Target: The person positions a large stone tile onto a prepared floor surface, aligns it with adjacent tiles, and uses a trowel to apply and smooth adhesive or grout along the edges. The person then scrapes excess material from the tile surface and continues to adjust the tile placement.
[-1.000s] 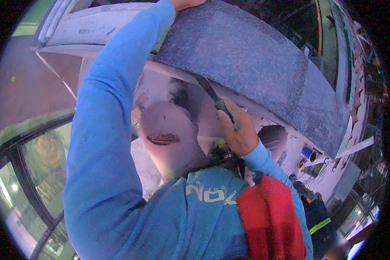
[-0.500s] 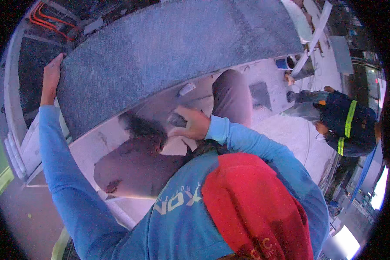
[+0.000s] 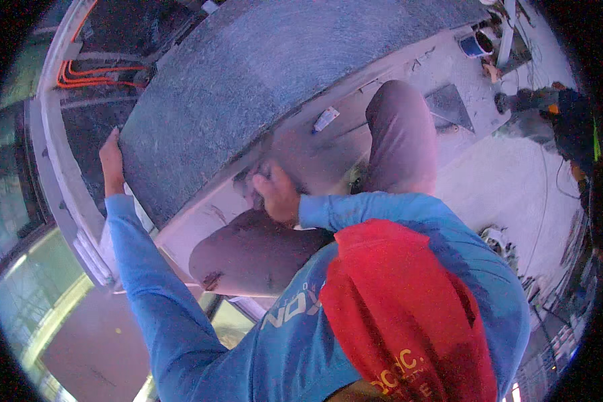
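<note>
Pale floor (image 3: pixel 492 177), left hand (image 3: pixel 112 161) at rough panel (image 3: pixel 248 87)

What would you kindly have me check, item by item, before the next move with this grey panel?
1. Left hand at the grey panel's left edge: ok.
2. Firm hold there: cannot tell; the far side of that edge is hidden.
3. Right hand empty: cannot tell; it is blurred.
4. White container apart from the right hand: ok.
5. Co-worker away from the panel: ok, at the far right.
6. Orange lines not touching the panel: cannot tell.
</note>
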Demonstrator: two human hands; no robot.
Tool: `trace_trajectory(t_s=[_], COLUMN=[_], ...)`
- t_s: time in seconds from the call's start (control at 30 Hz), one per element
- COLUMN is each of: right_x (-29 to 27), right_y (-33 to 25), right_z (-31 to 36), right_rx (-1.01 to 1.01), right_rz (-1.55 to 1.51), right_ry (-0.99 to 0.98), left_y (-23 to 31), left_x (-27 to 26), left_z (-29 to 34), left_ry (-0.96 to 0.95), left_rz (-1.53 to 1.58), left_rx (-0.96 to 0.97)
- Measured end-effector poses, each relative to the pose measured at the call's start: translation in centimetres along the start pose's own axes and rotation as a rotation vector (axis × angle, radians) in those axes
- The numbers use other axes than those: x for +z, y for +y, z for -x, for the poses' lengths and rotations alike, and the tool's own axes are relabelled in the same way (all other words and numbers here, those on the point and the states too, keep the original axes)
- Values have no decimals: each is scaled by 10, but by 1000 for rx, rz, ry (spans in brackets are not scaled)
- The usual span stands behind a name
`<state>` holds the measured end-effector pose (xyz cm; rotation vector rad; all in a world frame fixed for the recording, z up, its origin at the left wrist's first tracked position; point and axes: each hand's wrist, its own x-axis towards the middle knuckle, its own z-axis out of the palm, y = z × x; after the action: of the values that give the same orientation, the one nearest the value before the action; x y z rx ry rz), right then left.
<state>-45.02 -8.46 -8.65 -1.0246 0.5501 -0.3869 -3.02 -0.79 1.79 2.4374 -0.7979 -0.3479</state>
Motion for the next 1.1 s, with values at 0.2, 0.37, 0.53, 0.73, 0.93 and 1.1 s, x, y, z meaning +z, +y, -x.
trace_trajectory(t_s=[0.2, 0.37, 0.53, 0.73, 0.93, 1.1], right_x=[-32, -28, -48, -82, -112, -140], right_y=[-45, -61, -78, -100, -116, -146], right_z=[5, 7, 8, -3, -6, 0], right_rx=[-41, -228, -110, -167, -165, -158], right_rz=[-122, -28, -111, -336, -138, -274], right_ry=[76, 104, 184, 287, 322, 240], left_y=[8, -2, 8, 27, 19, 16], left_x=[8, 4, 1, 6, 6, 3], left_z=[0, -4, 4, 13, 7, 6], left_ry=[-1, -13, 20, -22, -58, -54], left_rz=[108, 196, -50, 106, 183, 46], left_rx=[-164, -159, 1, -76, -30, 57])
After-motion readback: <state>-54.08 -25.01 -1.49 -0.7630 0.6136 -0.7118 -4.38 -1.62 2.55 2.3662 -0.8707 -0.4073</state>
